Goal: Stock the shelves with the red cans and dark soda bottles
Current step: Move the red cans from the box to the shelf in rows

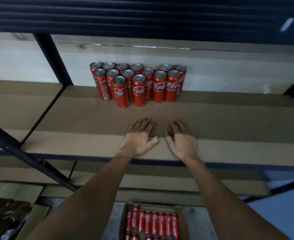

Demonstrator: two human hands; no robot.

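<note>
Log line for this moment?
left hand open | right hand open | empty, at shelf front | red cans upright at back | box below holds more

The lone head-worn camera is looking forward and down from close by, facing the shelf (229,122) squarely, with a carton (123,220) lying nearest, below.

Dim, soft light — warped, blurry edges
</note>
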